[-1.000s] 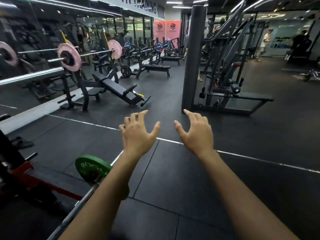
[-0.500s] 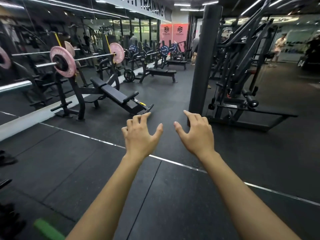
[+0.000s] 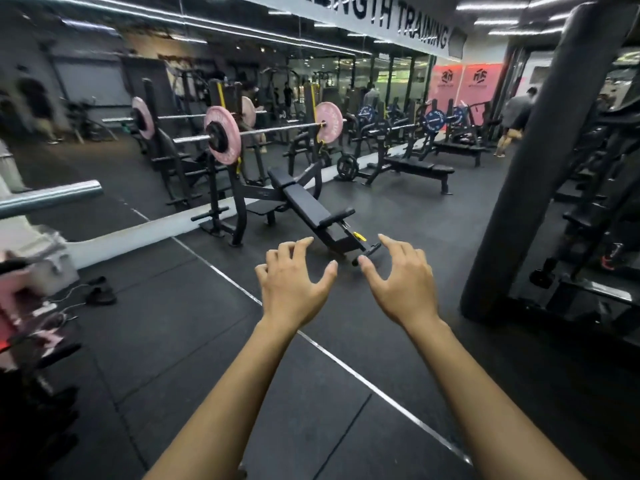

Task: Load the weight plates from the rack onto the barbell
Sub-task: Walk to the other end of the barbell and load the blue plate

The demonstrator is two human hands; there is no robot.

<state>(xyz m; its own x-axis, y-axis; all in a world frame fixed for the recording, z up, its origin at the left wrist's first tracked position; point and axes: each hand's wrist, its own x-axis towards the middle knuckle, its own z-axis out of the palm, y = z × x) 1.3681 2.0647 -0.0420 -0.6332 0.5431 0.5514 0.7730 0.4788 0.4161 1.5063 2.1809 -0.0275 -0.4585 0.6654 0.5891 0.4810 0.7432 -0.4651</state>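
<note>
My left hand (image 3: 294, 285) and my right hand (image 3: 401, 282) are stretched out in front of me over the black floor, fingers spread and loosely bent, holding nothing. A bare steel barbell sleeve (image 3: 52, 199) juts in from the left edge at chest height. A blurred rack (image 3: 24, 306) with pink and black shapes stands at the lower left edge. Farther off, a barbell with pink plates (image 3: 221, 135) rests on a bench press stand. The green plate seen earlier is out of view.
A black decline bench (image 3: 311, 209) stands just beyond my hands. A thick black pillar (image 3: 540, 150) and a machine frame (image 3: 595, 237) fill the right. Shoes (image 3: 100, 294) lie on the floor at left. A mirror wall runs along the back left, and people stand far off.
The view has swung left and up: the green plate and floor barbell dropped out of sight, and the steel sleeve and rack entered at left. Both hands stay raised and empty.
</note>
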